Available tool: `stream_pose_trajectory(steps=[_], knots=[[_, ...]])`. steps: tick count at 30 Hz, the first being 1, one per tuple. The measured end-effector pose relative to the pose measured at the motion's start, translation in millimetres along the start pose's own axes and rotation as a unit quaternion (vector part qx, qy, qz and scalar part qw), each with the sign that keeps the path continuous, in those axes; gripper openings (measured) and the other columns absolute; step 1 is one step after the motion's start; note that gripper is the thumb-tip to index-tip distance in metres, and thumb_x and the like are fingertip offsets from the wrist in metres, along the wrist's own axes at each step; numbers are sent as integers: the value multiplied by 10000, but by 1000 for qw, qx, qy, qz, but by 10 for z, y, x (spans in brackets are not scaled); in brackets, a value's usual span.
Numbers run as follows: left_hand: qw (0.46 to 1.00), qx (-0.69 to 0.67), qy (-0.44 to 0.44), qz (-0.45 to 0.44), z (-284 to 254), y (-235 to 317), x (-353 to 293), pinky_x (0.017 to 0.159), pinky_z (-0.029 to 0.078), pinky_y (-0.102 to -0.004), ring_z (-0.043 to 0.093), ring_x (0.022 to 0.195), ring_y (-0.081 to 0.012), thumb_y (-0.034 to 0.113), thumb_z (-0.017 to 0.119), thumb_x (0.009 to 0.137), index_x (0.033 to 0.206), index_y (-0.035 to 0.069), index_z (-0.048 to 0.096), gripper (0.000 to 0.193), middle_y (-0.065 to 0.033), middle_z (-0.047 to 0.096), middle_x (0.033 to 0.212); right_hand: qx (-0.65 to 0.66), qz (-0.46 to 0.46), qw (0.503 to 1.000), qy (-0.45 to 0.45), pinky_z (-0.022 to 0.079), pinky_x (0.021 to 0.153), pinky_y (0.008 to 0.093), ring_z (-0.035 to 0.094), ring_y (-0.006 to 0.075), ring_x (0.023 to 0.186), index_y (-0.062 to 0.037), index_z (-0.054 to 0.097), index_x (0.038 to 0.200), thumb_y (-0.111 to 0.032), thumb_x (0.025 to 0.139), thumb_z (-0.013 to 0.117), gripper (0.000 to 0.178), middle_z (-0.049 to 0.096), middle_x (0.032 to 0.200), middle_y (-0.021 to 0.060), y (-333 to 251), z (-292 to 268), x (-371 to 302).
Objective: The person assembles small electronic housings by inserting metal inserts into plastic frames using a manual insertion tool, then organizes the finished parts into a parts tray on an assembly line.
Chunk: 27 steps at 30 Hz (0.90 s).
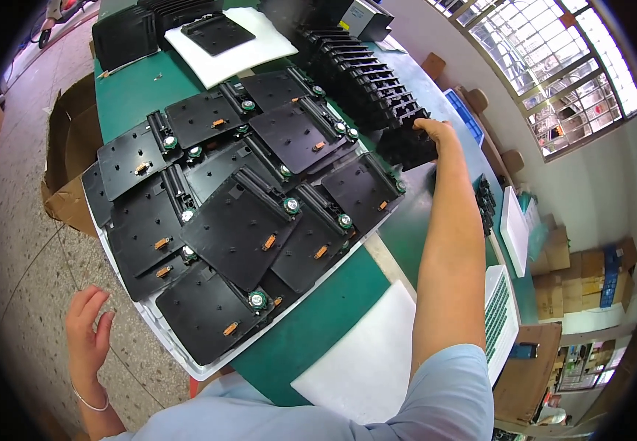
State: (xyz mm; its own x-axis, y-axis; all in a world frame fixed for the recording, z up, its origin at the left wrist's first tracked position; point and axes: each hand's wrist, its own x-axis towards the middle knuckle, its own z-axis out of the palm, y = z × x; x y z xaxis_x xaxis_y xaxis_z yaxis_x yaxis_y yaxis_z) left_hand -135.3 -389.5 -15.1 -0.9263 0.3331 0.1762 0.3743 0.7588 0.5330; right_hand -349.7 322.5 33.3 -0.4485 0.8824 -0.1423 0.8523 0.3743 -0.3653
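And out goes the right hand [436, 134], arm stretched across the green table [337, 305] to the near end of a long row of black parts [363, 73]! The fingertips are up against the dark block [405, 151] at that end, bent over its top edge; whether they pinch it or merely touch it, one cannot tell, since the far side is hidden. Over on the other flank, the left hand [89, 331] hangs beyond the tray's edge, above the floor, nothing in it, fingers loosely together and thumb standing apart.

Now the score so far. The white tray [199, 373] is crowded with flat black panels [241, 228], overlapping in layers, and the ones in plain sight look well advanced: each of those carries a round green-rimmed piece [257, 299] near a corner, and many show a small orange piece [231, 328] too. That looks like a good batch carried to the same stage, though the lower layers are too covered to judge.

What remains? Plenty, by the look of it: the row is long, standing in close ranks toward the far end. Another black panel [219, 34] lies alone on a white foam sheet [278, 48], with a dark stack [123, 37] beside it; whether those await work cannot be told. The nearer white sheet [370, 356] bears nothing visible.
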Motion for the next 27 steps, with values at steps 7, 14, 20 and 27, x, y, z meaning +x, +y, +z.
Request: stream_pose_trajectory(steps=[7, 14, 20, 27], knots=[[1000, -1, 11, 19, 100, 53, 65, 835, 466, -363, 581, 959, -332, -47, 653, 721, 1029, -9, 609, 314, -155, 597, 1063, 104, -59, 993, -4, 533, 619, 481, 644, 283, 784, -18, 412, 1256, -187, 587, 750, 769, 597, 1023, 186, 349, -265, -64], [1000, 2, 13, 20, 63, 82, 89, 850, 465, -363, 585, 980, -323, -50, 657, 730, 1032, -6, 613, 309, -157, 602, 1076, 247, -43, 966, -60, 540, 574, 446, 662, 267, 716, -35, 417, 1250, -167, 609, 752, 736, 615, 968, 152, 411, -260, -469], [977, 75, 96, 175, -441, 639, 839, 816, 487, -357, 611, 948, -330, -64, 672, 724, 1005, 2, 625, 292, -166, 611, 1054, 324, -23, 942, -88, 531, 549, 449, 664, 260, 706, -73, 426, 1221, -187, 608, 762, 708, 631, 955, 113, 325, -102, -545], [899, -9, -66, 433, 198, 2179, 2400, 922, 457, -407, 541, 1112, -366, 97, 679, 805, 1199, 23, 543, 423, -193, 545, 1217, 328, -70, 941, 51, 564, 604, 464, 661, 285, 779, 1, 372, 1279, -169, 591, 804, 830, 595, 1053, 195, 411, 292, 138]])
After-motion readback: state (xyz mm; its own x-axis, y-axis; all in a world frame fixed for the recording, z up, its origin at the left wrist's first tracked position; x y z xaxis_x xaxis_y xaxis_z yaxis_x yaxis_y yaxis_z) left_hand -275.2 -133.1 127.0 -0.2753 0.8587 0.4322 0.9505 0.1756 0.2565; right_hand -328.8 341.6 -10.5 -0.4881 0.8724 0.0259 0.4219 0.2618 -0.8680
